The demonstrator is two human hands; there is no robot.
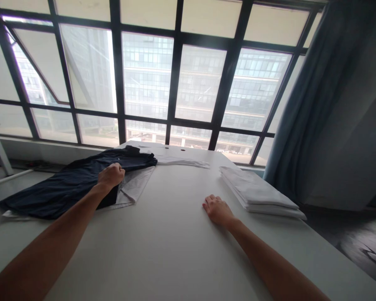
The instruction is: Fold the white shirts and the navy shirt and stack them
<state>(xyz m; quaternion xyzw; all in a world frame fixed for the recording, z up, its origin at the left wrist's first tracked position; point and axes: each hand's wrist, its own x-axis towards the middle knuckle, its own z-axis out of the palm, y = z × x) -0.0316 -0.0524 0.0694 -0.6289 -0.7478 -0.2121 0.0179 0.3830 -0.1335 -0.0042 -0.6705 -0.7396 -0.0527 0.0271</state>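
Dark garment (pixel 72 179): navy, softly creased, spread out — pale cloth (pixel 139 184) showing beneath.
Left grip (pixel 111 175): closed on its edge.
Right grip (pixel 217 210): part-open, resting on white worktop (pixel 169 238).

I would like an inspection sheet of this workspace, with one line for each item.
Surface: white table, with two small dark spots near its far edge.
Job's things: dark garment, spread at left over white cloth; folded white stack at right.
Clutter: a flat white piece beyond the dark garment.
Left hand: curled over the dark garment; whether it grips fabric cannot be told.
Right hand: palm down on the table, beside the stack, apart from it.
Cables: nothing seen on the table; dark shapes at far left are unclear.
Surroundings: large window, one pane tilted open; blue curtain at right.
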